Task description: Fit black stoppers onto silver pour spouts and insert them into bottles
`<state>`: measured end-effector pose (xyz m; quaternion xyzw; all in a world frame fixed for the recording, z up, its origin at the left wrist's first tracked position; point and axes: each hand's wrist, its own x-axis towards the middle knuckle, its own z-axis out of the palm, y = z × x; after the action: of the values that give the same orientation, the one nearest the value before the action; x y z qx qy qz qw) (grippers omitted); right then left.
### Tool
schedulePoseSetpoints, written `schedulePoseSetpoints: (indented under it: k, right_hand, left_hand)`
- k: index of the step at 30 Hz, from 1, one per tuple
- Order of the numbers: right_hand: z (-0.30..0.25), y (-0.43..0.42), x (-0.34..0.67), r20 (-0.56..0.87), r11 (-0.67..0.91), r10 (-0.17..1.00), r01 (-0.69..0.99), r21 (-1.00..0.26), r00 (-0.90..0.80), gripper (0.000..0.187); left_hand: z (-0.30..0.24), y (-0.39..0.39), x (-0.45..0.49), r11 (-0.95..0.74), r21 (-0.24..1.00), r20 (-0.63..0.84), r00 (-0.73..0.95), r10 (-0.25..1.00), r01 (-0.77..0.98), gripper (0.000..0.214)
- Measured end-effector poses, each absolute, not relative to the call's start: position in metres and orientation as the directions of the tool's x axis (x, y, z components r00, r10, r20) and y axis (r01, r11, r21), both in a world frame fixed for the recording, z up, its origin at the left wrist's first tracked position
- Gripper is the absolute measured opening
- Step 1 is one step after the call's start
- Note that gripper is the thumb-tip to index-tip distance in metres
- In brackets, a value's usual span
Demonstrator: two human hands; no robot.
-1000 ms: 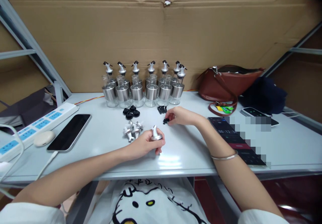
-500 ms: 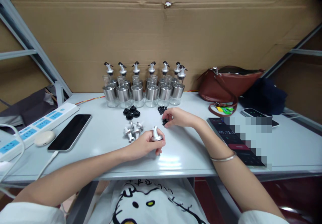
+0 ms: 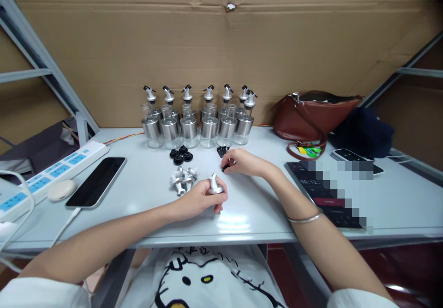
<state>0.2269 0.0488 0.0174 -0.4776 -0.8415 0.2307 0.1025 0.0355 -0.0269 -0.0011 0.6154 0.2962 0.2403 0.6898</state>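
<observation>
Nearest, the left hand (image 3: 199, 200) curls its fingers around the base of a silver spout (image 3: 215, 187), nozzle up, low over the table (image 3: 138, 220). That hold looks firm enough; it is best kept steady and upright.

Just left and a little farther lie the loose spouts (image 3: 184, 178), apart from the held one.

Farther right, the right hand (image 3: 244, 162) comes down to the small black bits (image 3: 224, 167), thumb and fingertips bent close around them. Whether one is pinched yet, I cannot say. For such tiny parts, a light fingertip pinch should separate one without scattering the rest.

Beyond, on the left, sit four black stoppers (image 3: 178, 159); on the right, the black levers (image 3: 222, 151) lie just past the fingers, so the knuckles need care. Bottles (image 3: 189, 131) stand farthest, in two rows.
</observation>
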Motion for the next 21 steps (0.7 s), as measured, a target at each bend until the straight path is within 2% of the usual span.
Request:
schedulePoseSetpoints:
  k: [7,12,21]
  right_hand:
    - [0.0163,0.0488,0.2268,-0.050,0.437,0.854,0.766,-0.472,-0.519,0.020]
    - [0.0156,0.0464,0.2209,-0.005,0.490,0.837,0.754,-0.438,-0.547,0.010]
    - [0.0140,0.0493,0.2246,-0.015,0.498,0.826,0.742,-0.450,-0.563,0.013]
  left_hand:
    - [-0.0007,-0.0267,0.0353,0.125,0.991,-0.119,0.710,0.694,0.044,0.023]
    - [0.0000,-0.0273,0.0352,0.122,0.991,-0.119,0.708,0.696,0.047,0.022]
    - [-0.0002,-0.0266,0.0350,0.116,0.992,-0.120,0.709,0.695,0.053,0.024]
